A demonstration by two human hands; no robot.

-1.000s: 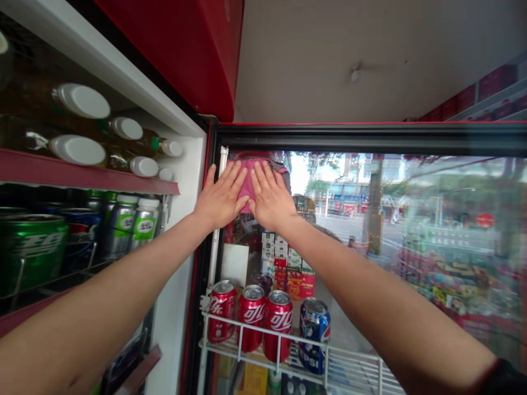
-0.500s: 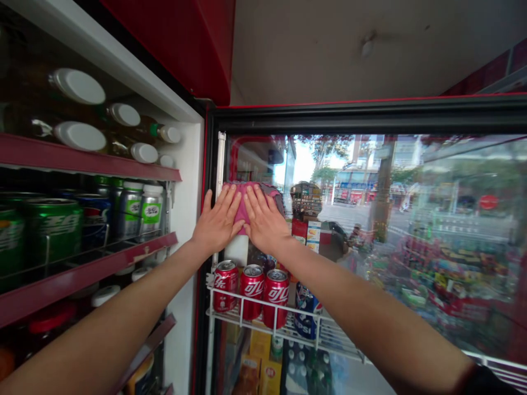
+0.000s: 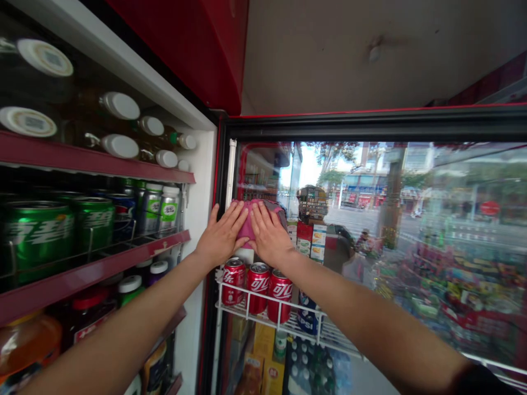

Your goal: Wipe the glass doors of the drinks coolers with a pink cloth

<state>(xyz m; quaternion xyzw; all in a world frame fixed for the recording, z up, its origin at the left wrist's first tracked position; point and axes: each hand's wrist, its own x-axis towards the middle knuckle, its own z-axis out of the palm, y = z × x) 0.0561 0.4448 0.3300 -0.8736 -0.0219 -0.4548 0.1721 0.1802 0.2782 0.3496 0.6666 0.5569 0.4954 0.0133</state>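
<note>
Both my hands press a pink cloth (image 3: 249, 220) flat against the inner glass of the open fridge door (image 3: 370, 230), near its hinge side. My left hand (image 3: 221, 236) lies on the cloth's left part with fingers stretched out and spread. My right hand (image 3: 269, 235) lies on its right part, fingers also flat and extended. A grey edge of the cloth (image 3: 280, 211) shows past my right fingers. Just below my wrists stand three red cola cans (image 3: 257, 281) in the door's white wire rack (image 3: 284, 323).
A blue Pepsi can (image 3: 305, 318) stands beside the red cans. To the left, the fridge's red shelves (image 3: 94, 269) hold green cans (image 3: 37, 236), silver cans and white-capped bottles (image 3: 119, 145). The glass reflects a street and shop goods. Bottles and cartons fill the lower door rack.
Both hands slid the pink cloth down the glass, from near the door's top edge to just above the cola cans. The camera view also dropped and shifted slightly.
</note>
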